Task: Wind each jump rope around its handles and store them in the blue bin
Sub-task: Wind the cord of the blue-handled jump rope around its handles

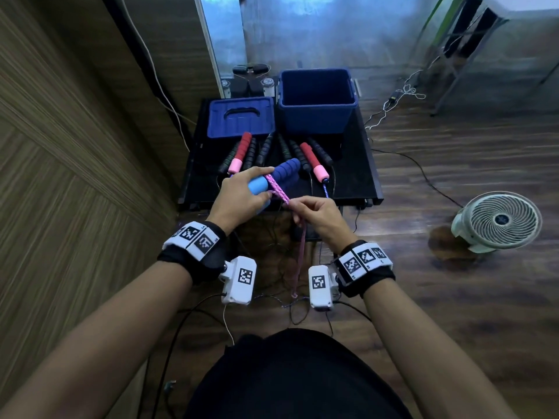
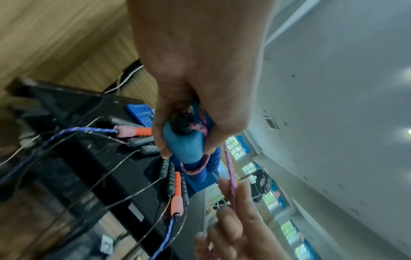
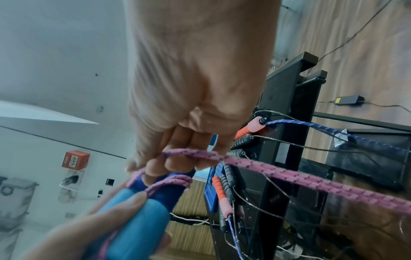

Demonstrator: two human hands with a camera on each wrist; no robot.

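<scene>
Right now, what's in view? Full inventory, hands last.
Blue foam jump-rope handles: two, held together above the table's near edge.
Pink braided rope: one, a few turns around the blue handles, the rest hanging to the floor.
Red-and-pink handles: two, on the table.
Black ribbed handles: several, on the table.
Open blue plastic bin: one, table's far right.
Blue lid: one, left of the bin.
Black table: one.
White fan: one, on the floor, right.
Left hand: grips the blue handles.
Right hand: pinches the pink rope.

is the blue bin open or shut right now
Open: the blue bin shows its bare interior, and its lid lies flat beside it on the table.
</scene>
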